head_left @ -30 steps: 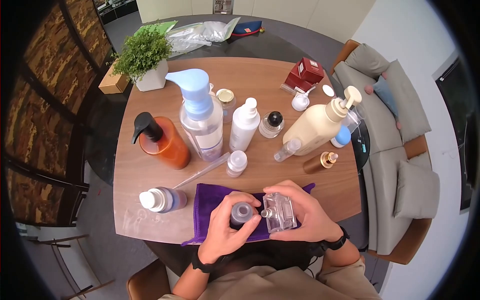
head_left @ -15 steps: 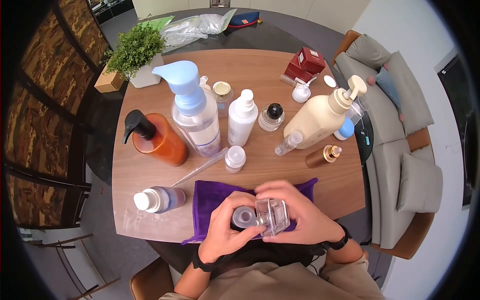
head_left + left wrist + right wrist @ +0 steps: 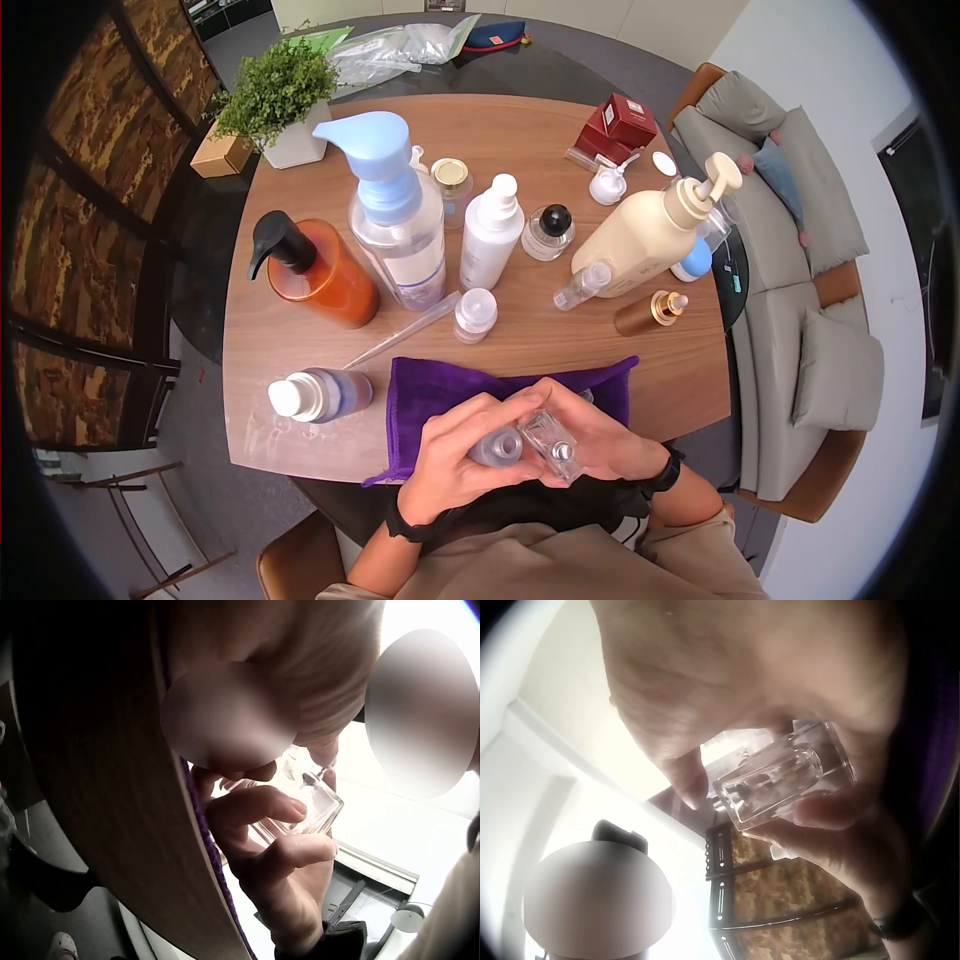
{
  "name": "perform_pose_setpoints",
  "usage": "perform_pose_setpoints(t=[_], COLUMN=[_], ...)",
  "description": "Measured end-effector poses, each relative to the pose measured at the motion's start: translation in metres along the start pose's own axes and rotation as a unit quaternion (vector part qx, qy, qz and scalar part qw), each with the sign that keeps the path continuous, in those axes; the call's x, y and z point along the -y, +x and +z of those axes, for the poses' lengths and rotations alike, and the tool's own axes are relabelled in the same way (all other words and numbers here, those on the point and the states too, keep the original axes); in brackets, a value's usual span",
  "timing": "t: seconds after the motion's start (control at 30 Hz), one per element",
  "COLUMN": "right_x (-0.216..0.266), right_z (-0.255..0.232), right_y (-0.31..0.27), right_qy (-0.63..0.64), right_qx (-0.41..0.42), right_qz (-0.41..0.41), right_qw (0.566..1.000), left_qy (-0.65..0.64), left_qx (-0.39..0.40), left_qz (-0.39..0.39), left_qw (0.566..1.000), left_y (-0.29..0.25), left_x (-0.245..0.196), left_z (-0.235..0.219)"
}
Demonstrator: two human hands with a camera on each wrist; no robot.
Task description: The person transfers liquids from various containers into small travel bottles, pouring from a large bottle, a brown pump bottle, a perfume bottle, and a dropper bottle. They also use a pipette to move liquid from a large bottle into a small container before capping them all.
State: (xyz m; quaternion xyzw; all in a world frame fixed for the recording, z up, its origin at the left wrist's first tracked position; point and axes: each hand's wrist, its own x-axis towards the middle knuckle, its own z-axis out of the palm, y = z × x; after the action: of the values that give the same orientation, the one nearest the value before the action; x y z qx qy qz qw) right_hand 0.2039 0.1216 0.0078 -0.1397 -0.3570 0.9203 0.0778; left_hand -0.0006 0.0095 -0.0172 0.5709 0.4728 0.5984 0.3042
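At the near edge of the wooden table (image 3: 680, 395), above a purple cloth (image 3: 408, 425), a person's two hands meet close together, each with a bottle in it. The left hand (image 3: 447, 458) has its fingers and thumb bent round a small round bottle (image 3: 495, 448), whose round mouth shows toward the other hand. The right hand (image 3: 608, 437) holds a clear square glass bottle (image 3: 549, 440) with its narrow, silvery neck tipped toward the person; the right wrist view shows the flat glass sides between the fingers. The two bottles sit side by side, but whether they touch cannot be told. To the left, a white-topped bottle (image 3: 325, 395) stands near the cloth, and a long clear strip (image 3: 402, 332) slants away from it toward a small white-capped bottle (image 3: 476, 316). Farther back are an orange bottle (image 3: 340, 285) with a black pump, a big clear bottle (image 3: 405, 265) with a blue pump, a white bottle (image 3: 490, 245) and a round-capped perfume bottle (image 3: 547, 240). On the right, a small clear vial (image 3: 580, 288) lies just beside a cream pump bottle (image 3: 630, 245), near a gold-collared dropper bottle (image 3: 640, 317).
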Motion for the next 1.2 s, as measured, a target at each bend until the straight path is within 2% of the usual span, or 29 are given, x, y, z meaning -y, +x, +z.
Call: perform_pose_setpoints(t=[0.03,0.3,0.47,0.6,0.67,0.8,0.97,1.1,1.17,1.2], right_x=[-0.001,0.003,0.0,0.001,0.0,-0.004,0.0,0.011,0.015,0.016], right_z=[-0.001,-0.002,-0.013,-0.014,-0.014,-0.016,-0.016,-0.01,-0.005,0.0], right_y=[0.0,0.001,0.001,0.003,0.004,0.005,0.005,-0.002,-0.003,-0.001], right_qy=[-0.047,-0.016,-0.005,-0.002,-0.009,-0.044,-0.058,-0.124,-0.161,-0.245], right_qx=[0.007,-0.014,-0.023,-0.016,-0.009,-0.002,-0.004,-0.034,-0.042,-0.06], right_qz=[-0.001,0.015,0.039,0.039,0.035,0.028,0.008,0.042,0.053,0.012], right_qw=[0.999,1.0,0.999,0.999,0.999,0.999,0.998,0.991,0.985,0.968], left_qy=[0.002,0.006,-0.001,0.004,-0.026,0.004,0.023,0.022,0.019,0.02], left_qx=[0.007,0.039,0.065,0.05,-0.006,-0.004,0.032,0.039,0.031,0.031], left_qz=[-0.005,-0.024,-0.005,-0.029,-0.021,0.012,-0.032,-0.042,0.0,0.0], left_qw=[1.0,0.999,0.998,0.998,0.999,1.0,0.999,0.998,0.999,0.999], left_y=[0.0,0.0,0.002,0.001,-0.001,0.0,0.0,0.003,0.004,0.004], left_x=[-0.001,-0.004,-0.005,-0.006,-0.001,0.001,-0.005,-0.012,-0.01,-0.01], left_z=[0.0,-0.002,-0.004,-0.001,0.002,0.0,0.0,0.0,-0.001,-0.001])
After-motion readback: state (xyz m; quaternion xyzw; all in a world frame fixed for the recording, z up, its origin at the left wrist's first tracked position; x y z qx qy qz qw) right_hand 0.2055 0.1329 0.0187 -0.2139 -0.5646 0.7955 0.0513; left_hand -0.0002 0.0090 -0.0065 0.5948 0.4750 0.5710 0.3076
